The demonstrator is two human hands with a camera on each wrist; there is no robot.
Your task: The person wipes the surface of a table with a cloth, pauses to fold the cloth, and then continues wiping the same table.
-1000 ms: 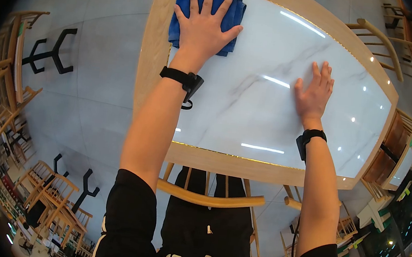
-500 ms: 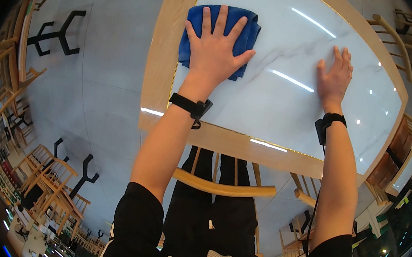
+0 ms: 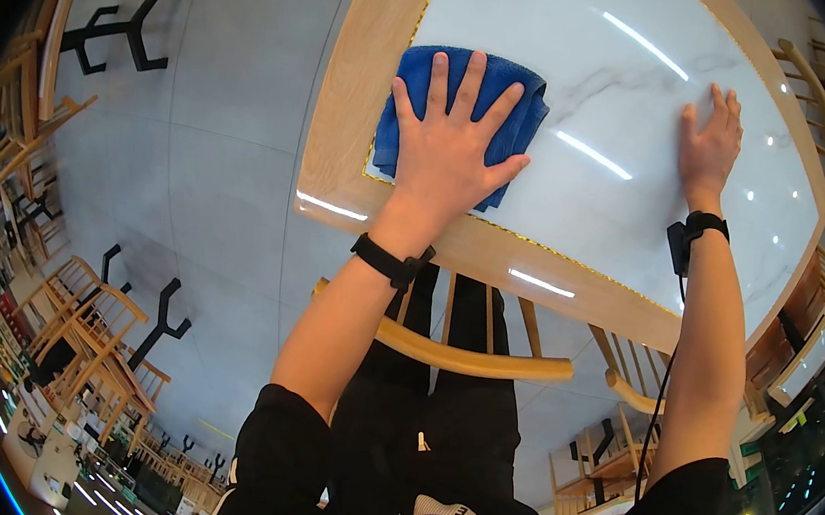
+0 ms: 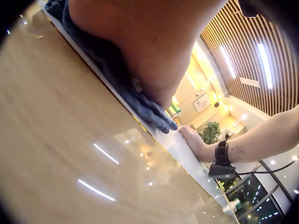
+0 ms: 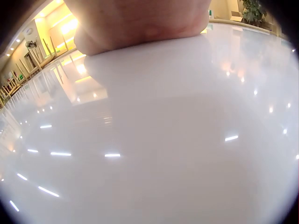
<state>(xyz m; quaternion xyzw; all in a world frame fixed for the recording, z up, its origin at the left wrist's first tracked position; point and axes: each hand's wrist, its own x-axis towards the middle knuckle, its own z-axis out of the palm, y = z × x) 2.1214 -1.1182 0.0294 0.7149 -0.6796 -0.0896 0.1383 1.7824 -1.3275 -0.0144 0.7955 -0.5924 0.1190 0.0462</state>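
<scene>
My left hand lies flat with spread fingers on a folded blue cloth, near the left front corner of a glossy white tabletop with a wooden border. In the left wrist view the cloth shows beneath the left hand, along the gold-edged seam. To the right, my right hand rests on the white surface, its fingers extended and holding nothing. The right wrist view shows the heel of the right hand against the shiny top.
A wooden chair stands at the table's front edge, between the table and my legs. Another chair is beyond the far right edge. Grey floor lies to the left, with a black table base and more chairs.
My left hand and the blue cloth have moved along the left side of the tabletop toward the front corner. The head view has shifted; the right hand remains on the surface.
</scene>
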